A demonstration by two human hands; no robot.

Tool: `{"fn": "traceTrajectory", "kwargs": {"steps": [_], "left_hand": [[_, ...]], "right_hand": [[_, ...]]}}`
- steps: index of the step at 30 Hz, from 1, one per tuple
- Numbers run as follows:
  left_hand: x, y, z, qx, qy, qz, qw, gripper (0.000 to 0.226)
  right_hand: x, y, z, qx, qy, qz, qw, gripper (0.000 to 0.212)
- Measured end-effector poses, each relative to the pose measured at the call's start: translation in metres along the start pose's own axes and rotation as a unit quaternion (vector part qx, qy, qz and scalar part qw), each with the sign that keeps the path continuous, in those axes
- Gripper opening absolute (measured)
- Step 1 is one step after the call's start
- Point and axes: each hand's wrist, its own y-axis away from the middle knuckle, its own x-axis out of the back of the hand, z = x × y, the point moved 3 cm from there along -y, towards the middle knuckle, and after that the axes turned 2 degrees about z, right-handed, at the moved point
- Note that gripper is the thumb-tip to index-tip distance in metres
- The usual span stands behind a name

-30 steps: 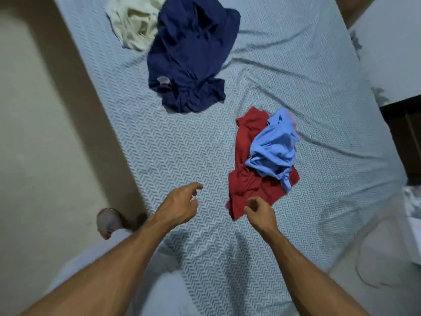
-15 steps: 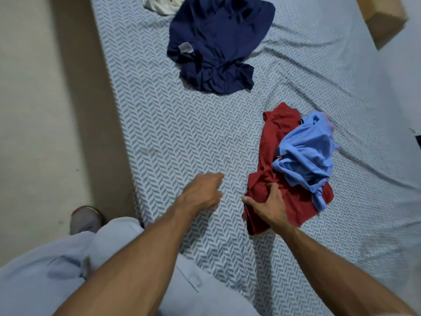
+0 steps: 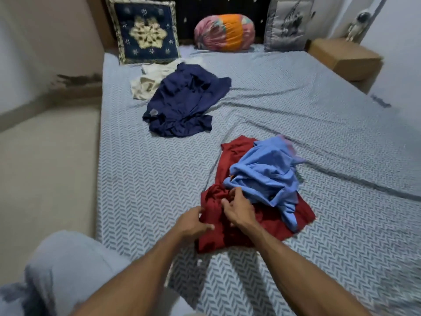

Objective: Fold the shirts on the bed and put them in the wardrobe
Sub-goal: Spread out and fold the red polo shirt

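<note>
A crumpled red shirt (image 3: 271, 224) lies on the bed (image 3: 145, 179) near its front edge. A light blue shirt (image 3: 266, 174) is heaped on top of its right half. My left hand (image 3: 193, 222) pinches the red shirt's left edge. My right hand (image 3: 239, 208) grips a bunched fold of the red fabric beside the blue shirt. Farther back lies a rumpled navy shirt (image 3: 184, 101), partly over a cream shirt (image 3: 145, 83).
A navy patterned cushion (image 3: 145, 33), a pink and orange bundle (image 3: 225, 31) and a grey pillow (image 3: 289, 23) stand at the head of the bed. A cardboard box (image 3: 346, 58) sits at the back right. The floor (image 3: 45, 174) runs along the left.
The view has tilted up, showing the head of the bed. My left hand has moved right onto the red shirt's edge. My right hand has bunched the red fabric closer to the blue shirt.
</note>
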Motion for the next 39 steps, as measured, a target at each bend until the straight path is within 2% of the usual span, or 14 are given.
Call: {"fn": "traceTrajectory", "kwargs": {"steps": [5,10,13,15,16,19,21,22,24,29,31,35,37,39], "left_hand": [[-0.045,-0.019,0.023,0.076,0.103,0.094,0.987,0.079],[-0.045,-0.025,0.042,0.144,0.081,0.17,0.972,0.022],[-0.044,-0.032,0.048,0.137,0.14,0.18,0.964,0.007],[-0.048,-0.042,0.059,0.109,0.24,0.167,0.95,0.015],[-0.05,-0.046,0.067,0.103,0.302,0.155,0.935,0.019],[-0.054,-0.054,0.107,0.08,0.445,0.115,0.885,0.017],[-0.051,-0.055,0.142,0.049,0.491,0.08,0.866,0.017],[-0.048,-0.056,0.159,0.027,0.496,0.067,0.865,0.019],[-0.034,-0.052,0.19,-0.012,0.483,0.062,0.874,0.026],[0.029,-0.033,0.244,-0.106,0.422,0.078,0.897,0.036],[0.059,-0.022,0.254,-0.129,0.427,0.09,0.89,0.038],[0.118,0.003,0.267,-0.175,0.473,0.112,0.856,0.061],[0.147,0.019,0.27,-0.208,0.493,0.107,0.838,0.057],[0.173,0.034,0.272,-0.236,0.487,0.117,0.833,0.042]], "right_hand": [[0.066,-0.022,0.041,-0.009,0.175,0.073,0.982,0.076],[0.11,-0.041,0.077,-0.055,0.229,0.085,0.968,0.037],[0.138,-0.05,0.096,-0.084,0.154,0.184,0.967,0.033],[0.166,-0.051,0.11,-0.141,-0.065,0.251,0.956,0.037],[0.181,-0.047,0.116,-0.185,-0.234,0.283,0.912,0.032],[0.224,-0.047,0.145,-0.217,-0.661,0.338,0.633,0.022],[0.244,-0.046,0.175,-0.215,-0.655,0.422,0.589,0.017],[0.253,-0.045,0.19,-0.23,-0.614,0.459,0.599,0.019],[0.259,-0.036,0.203,-0.275,-0.469,0.474,0.693,0.036],[0.239,-0.037,0.14,-0.243,-0.181,0.331,0.894,0.059],[0.224,-0.039,0.086,-0.104,-0.125,0.235,0.958,0.06],[0.201,-0.017,-0.049,0.233,-0.186,-0.015,0.954,0.091],[0.195,-0.003,-0.11,0.34,-0.085,0.019,0.936,0.108],[0.201,0.008,-0.154,0.344,-0.036,0.122,0.93,0.09]]}}
